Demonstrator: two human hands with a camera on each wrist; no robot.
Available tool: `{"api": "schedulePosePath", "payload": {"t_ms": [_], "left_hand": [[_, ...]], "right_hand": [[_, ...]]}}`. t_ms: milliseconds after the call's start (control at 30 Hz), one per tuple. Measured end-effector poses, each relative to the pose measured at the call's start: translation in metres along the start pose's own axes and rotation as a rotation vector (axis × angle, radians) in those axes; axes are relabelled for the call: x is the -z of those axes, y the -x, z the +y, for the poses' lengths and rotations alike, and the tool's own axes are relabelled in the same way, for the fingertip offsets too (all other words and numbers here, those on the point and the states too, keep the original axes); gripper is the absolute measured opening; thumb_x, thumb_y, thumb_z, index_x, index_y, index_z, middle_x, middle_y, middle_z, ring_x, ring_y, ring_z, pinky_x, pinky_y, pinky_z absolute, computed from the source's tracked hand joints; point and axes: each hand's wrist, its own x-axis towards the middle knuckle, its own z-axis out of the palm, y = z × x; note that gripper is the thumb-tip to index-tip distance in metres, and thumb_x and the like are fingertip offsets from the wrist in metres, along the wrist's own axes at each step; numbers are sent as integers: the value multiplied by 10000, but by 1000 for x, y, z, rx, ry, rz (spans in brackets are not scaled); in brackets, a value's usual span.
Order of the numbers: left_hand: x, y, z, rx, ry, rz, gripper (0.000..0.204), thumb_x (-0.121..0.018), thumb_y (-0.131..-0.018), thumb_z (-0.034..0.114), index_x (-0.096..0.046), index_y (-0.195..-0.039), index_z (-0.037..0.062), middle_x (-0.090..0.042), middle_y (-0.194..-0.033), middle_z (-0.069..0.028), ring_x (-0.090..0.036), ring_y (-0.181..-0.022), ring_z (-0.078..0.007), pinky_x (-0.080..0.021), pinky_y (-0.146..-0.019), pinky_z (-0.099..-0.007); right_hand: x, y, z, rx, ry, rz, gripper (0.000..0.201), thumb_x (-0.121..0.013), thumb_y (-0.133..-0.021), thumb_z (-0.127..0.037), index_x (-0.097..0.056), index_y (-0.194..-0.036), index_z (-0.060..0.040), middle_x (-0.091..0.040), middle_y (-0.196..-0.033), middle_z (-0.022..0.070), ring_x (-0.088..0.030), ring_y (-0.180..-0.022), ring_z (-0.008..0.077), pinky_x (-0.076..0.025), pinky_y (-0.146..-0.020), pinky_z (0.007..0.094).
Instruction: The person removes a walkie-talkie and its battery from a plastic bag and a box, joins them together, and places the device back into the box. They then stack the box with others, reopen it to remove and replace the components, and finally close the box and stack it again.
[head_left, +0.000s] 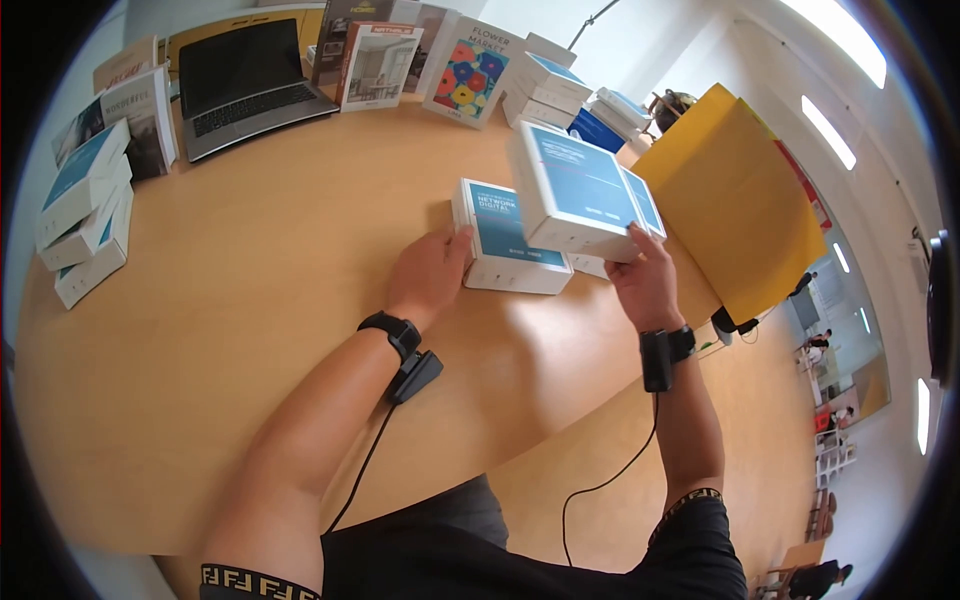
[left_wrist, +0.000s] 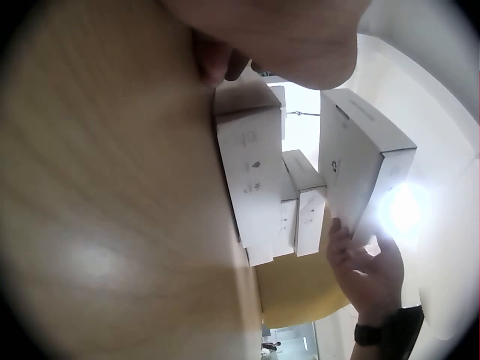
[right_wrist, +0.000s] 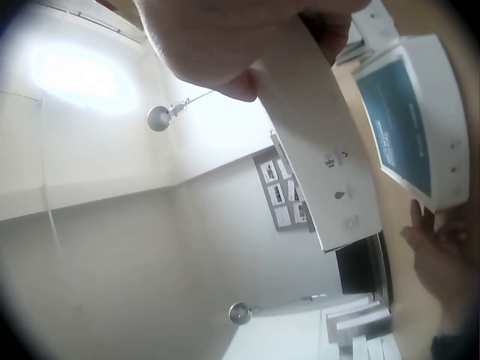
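Observation:
My right hand (head_left: 645,285) grips a white box with a blue top (head_left: 580,180) by its near right corner, thumb on top, fingers beneath. That box is raised and tilted above the table, its underside showing in the left wrist view. A similar box (head_left: 505,235), printed NETWORK DIGITAL, lies on the table, partly covered by the raised one in the head view. My left hand (head_left: 428,275) rests against this box's left side, fingertips right at its edge. Another blue-topped box (head_left: 645,200) is partly hidden behind the raised box.
At the far left stand several stacked boxes (head_left: 85,215) beside upright books. An open laptop (head_left: 245,95) and more books (head_left: 470,75) line the back. Further boxes (head_left: 545,90) stand at the back right. A yellow panel (head_left: 735,200) borders the table's right side. Cables hang from both wrists.

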Motion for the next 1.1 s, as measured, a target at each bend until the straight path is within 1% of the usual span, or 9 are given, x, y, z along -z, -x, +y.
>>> {"api": "schedulePosePath", "payload": {"t_ms": [133,300,467,600,700,767,933,1033,1100], "left_hand": [[-7,-1,-11,-135,62,215,527,-410,-1046,482,-667,-1071,23,-698,-957,-215,-649,-875,-420,-499,-800,-464],[-14,-10,-23,-32,16,201,709,-462,-997,594,-583,-1354,-7,-726,-1076,-194,-677,-1040,-357,-520,-880,-397],[-7,-7,-17,-76,96,-50,919,-521,-935,666,-386,-1505,-42,-686,-1242,-198,-654,-1166,-326,-504,-965,-376],[-16,-12,-31,-251,41,-21,1057,-562,-884,719,-254,-1565,-29,-659,-1294,-209,-652,-1171,-331,-490,-990,-384],[-21,-14,-34,-283,19,-43,1048,-573,-883,706,-220,-1589,17,-656,-1286,-229,-656,-1152,-346,-502,-963,-400],[-17,-12,-29,-219,-11,-90,1022,-577,-891,689,-223,-1592,35,-653,-1285,-234,-656,-1144,-360,-510,-951,-409],[-11,-9,-15,-122,-264,-145,955,-576,-918,647,-223,-1600,81,-660,-1261,-232,-661,-1097,-391,-530,-911,-430],[-14,-8,-15,-150,-268,-125,934,-587,-927,613,-224,-1599,75,-666,-1254,-221,-664,-1086,-392,-530,-911,-433],[-14,-7,-12,-134,-263,-126,938,-618,-912,588,-235,-1592,67,-650,-1286,-222,-654,-1118,-396,-530,-922,-435]], "right_hand": [[-23,11,29,50,-47,-35,291,-622,-993,-154,-536,-1259,-73,-624,-1062,32,-611,-950,132,-519,-776,301],[-23,6,86,45,155,104,429,-651,-997,-314,-527,-1274,-10,-613,-1088,80,-571,-966,155,-494,-866,324],[-4,2,82,206,1128,154,553,-658,-982,-436,-581,-1257,39,-611,-1092,132,-526,-1046,176,-457,-918,338],[7,-7,85,250,1048,114,588,-625,-992,-482,-595,-1259,41,-624,-1088,122,-534,-1051,161,-441,-937,316],[-2,-2,89,107,759,85,577,-582,-1013,-493,-585,-1262,28,-623,-1132,101,-530,-1065,142,-424,-953,298],[-6,0,98,126,464,33,552,-554,-1034,-480,-570,-1266,20,-618,-1145,82,-524,-1069,134,-425,-952,296],[12,-7,110,165,461,72,539,-537,-1041,-486,-574,-1233,17,-620,-1152,76,-553,-1053,138,-439,-951,298],[42,-10,99,28,74,7,505,-542,-1044,-453,-606,-1173,31,-666,-1033,85,-630,-930,148,-511,-856,298],[81,-22,91,144,197,283,446,-563,-1036,-407,-636,-1065,32,-673,-833,70,-651,-733,152,-547,-702,287]]}}
